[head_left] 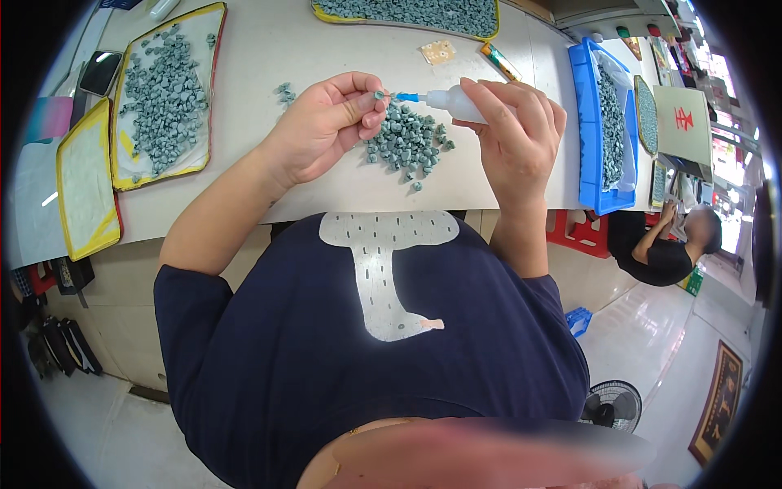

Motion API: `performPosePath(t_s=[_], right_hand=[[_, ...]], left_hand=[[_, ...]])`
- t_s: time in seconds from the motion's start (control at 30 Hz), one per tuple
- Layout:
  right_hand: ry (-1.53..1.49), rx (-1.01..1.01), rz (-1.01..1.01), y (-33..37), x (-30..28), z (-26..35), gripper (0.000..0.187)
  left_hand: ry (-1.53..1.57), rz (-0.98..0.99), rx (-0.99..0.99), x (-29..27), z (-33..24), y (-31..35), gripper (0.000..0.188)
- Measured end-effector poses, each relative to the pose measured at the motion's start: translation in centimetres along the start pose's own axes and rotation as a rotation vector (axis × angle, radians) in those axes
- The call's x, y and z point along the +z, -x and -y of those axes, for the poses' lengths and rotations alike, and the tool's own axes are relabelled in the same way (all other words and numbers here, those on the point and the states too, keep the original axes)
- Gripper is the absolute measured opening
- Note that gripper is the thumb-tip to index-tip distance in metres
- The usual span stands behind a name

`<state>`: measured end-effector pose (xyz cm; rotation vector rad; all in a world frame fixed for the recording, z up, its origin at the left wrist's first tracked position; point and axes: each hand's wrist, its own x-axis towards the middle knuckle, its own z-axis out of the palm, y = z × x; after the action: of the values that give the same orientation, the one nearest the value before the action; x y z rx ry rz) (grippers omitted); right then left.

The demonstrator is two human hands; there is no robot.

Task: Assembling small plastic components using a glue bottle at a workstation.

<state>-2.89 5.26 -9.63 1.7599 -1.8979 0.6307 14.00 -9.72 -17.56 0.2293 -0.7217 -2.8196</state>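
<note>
My left hand pinches a small grey-green piece between thumb and fingertips. In my right hand is a white squeeze bottle, tipped on its side. Its blue nozzle points left and its thin tip comes close to the piece; whether they touch I cannot tell. Under the nozzle, a loose heap of similar grey-green pieces lies on the white table. A few more pieces lie beyond my left forearm.
Left are a yellow-edged tray of pieces, another yellow-edged tray and a phone. A blue basket of pieces stands right. Far back lie a filled tray, a patterned packet and a tube. Another person sits far right.
</note>
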Motion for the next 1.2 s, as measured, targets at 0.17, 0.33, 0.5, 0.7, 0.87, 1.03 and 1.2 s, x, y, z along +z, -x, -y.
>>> performPosePath(t_s=[0.17,0.33,0.5,0.7,0.87,1.03,1.2], right_hand=[[0.045,-0.017,0.011,0.0,0.0,0.2,0.036],[-0.078,0.057,0.028,0.2,-0.2,-0.2,0.035],[-0.380,0.387,-0.085,1.8,1.2,-2.7,0.037],[-0.797,0.841,-0.031,6.1,5.0,-7.0,0.043],[-0.809,0.862,0.102,7.2,3.7,-8.8,0.043],[-0.452,0.776,0.312,6.9,-0.2,-11.2,0.031],[-0.254,0.781,0.779,7.9,-2.9,-11.9,0.023]], left_hand=[[-0.010,-0.015,-0.033,-0.2,0.0,0.0,0.009],[-0.023,-0.003,-0.016,-0.1,0.2,-0.1,0.010],[-0.045,-0.002,-0.030,0.4,0.3,-0.8,0.010],[-0.067,-0.021,-0.050,2.0,2.0,-2.1,0.011],[-0.078,-0.039,-0.070,3.0,3.2,-3.4,0.013],[-0.082,-0.039,-0.075,2.9,3.3,-3.6,0.014],[-0.091,-0.024,-0.077,2.6,3.1,-3.4,0.014]])
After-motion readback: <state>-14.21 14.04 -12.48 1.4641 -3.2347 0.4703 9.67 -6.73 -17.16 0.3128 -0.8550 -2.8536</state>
